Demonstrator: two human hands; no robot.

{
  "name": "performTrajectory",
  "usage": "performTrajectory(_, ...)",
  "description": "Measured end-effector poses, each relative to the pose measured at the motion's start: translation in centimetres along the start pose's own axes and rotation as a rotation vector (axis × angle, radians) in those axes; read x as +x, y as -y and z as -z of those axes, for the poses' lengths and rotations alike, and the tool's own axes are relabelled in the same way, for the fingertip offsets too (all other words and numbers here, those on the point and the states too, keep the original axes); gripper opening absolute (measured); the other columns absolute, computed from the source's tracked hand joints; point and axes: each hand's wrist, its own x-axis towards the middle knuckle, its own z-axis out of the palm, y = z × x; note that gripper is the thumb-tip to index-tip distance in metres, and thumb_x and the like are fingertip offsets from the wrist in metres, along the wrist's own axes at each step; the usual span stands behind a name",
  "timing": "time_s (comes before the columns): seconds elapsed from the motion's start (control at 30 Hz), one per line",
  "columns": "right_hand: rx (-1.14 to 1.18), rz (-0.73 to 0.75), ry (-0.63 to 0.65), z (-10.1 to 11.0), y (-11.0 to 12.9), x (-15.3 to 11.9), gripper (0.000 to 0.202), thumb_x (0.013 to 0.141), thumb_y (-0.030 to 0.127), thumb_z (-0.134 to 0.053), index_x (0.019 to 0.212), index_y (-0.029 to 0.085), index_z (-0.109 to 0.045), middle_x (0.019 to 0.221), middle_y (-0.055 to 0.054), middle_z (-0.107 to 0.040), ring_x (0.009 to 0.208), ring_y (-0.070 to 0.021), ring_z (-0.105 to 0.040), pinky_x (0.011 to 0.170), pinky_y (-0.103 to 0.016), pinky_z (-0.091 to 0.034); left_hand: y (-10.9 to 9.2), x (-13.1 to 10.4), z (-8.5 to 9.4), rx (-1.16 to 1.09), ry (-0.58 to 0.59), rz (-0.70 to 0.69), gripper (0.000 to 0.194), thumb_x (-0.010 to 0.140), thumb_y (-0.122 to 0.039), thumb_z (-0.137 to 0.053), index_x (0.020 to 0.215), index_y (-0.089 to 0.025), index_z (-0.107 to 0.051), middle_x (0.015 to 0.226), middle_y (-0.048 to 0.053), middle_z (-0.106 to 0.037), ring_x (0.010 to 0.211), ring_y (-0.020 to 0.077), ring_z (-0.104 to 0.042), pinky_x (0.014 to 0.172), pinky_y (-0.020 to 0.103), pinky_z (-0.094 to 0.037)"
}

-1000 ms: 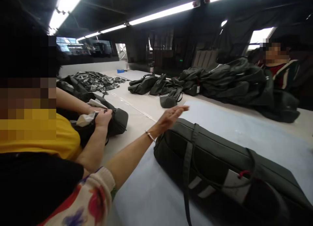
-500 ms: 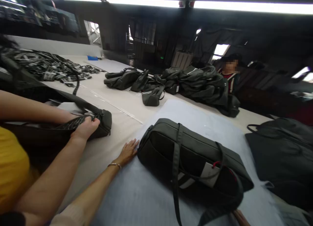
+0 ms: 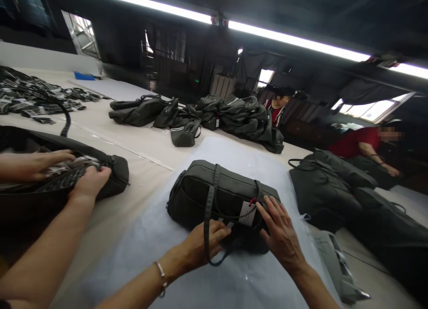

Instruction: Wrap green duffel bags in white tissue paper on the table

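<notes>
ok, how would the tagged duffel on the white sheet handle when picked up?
Probably soft but stuffed: the duffel is full and rounded, unlike the slumped bag pile. Its strap droops, so may flop. Long body, so an end grip may tilt it.

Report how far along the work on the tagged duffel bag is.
Looks done: the bag is filled out, its white tag tied on. In hand: the left hand is at its front, the right hand spread at its right end. Probably left: wrapping, since the pale sheet lies flat beneath it.
</notes>
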Motion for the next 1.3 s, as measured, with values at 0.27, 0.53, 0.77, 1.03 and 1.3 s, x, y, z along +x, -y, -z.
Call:
performTrajectory(0.27,0.908,-0.820,0.092,2.6,-2.2,6.2,0.054,0.080,0.067,-0.059,0.104,0.021,-0.070,0.098,-0.010,-0.073,0.086,-0.0283,-0.070,0.076,-0.043,-0.060,-1.1,7.2,1.0,0.083,-0.208,0.020,0.045,0.088,-0.014,-0.054,0.132,-0.020,-0.055,0.127,0.011,-0.062,0.119,0.0279,-0.056,0.105,0.045,-0.044)
performTrajectory(0.53,0.798,-0.279,0.701,9.1,-2.5,10.8,0.057,0.068,0.021,-0.062,0.124,0.029,-0.063,0.118,-0.002,-0.069,0.111,-0.0248,-0.062,0.096,-0.036,-0.048,-3.5,12.9,0.2,-0.057,-0.024,0.165,0.048,0.082,-0.021,-0.064,0.129,-0.024,-0.055,0.131,0.006,-0.059,0.121,0.0270,-0.053,0.103,0.038,-0.045)
performTrajectory(0.77,0.198,-0.401,0.590,4.4,-5.4,5.6,0.046,0.067,0.021,-0.066,0.113,0.018,-0.063,0.104,-0.009,-0.069,0.087,-0.0252,-0.065,0.074,-0.034,-0.049,-4.1,14.0,-2.7,-0.160,-0.039,0.327,0.044,0.088,-0.027,-0.058,0.131,-0.022,-0.056,0.124,0.010,-0.062,0.118,0.0321,-0.052,0.105,0.048,-0.038)
performTrajectory(1.03,0.525,-0.341,0.247,0.4,-3.8,2.9,0.024,0.091,0.035,-0.049,0.104,0.024,-0.066,0.101,-0.006,-0.067,0.092,-0.0214,-0.065,0.084,-0.033,-0.050,-5.7,13.1,-0.9,-0.517,-0.121,0.404,0.022,0.090,-0.027,-0.051,0.103,-0.023,-0.069,0.091,0.001,-0.070,0.085,0.0193,-0.065,0.080,0.028,-0.048)
performTrajectory(1.3,0.471,-0.247,0.463,0.9,-4.2,5.8,0.050,0.072,0.024,-0.058,0.121,0.027,-0.065,0.110,-0.005,-0.061,0.087,-0.0191,-0.063,0.083,-0.034,-0.052,-4.9,10.0,1.6,-1.802,-0.414,0.493,0.053,0.068,-0.034,-0.084,0.111,-0.016,-0.058,0.072,0.001,-0.066,0.064,0.0158,-0.064,0.065,0.027,-0.052)
